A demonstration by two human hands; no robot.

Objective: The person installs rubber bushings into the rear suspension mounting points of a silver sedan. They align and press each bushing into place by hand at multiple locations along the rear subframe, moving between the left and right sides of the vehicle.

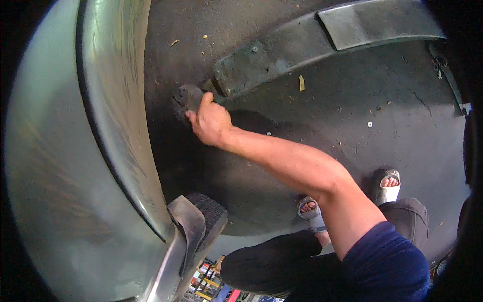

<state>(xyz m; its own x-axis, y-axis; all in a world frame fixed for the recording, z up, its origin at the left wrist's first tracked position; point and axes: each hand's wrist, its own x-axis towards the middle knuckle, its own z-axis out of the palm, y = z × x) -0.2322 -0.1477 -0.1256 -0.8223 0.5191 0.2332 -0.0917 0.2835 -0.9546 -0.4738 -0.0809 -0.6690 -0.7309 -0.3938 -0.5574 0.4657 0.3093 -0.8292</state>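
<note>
My bare right arm reaches across to the left, and my right hand is closed at the edge of a dark grey rounded object. The object is blurred, so I cannot tell its kind. Just past my fingers lies the near end of a long, curved, dusty dark green car body part. I cannot tell whether the rounded object touches it. To the left stands a vehicle's green body panel, with a dark trim line and dusty streaks, apart from my hand. My left hand is out of view.
A tyre with a dark flap sits at the panel's lower end. My sandalled feet rest on the dark floor, which has scattered scraps. Colourful items show at the lower edge.
</note>
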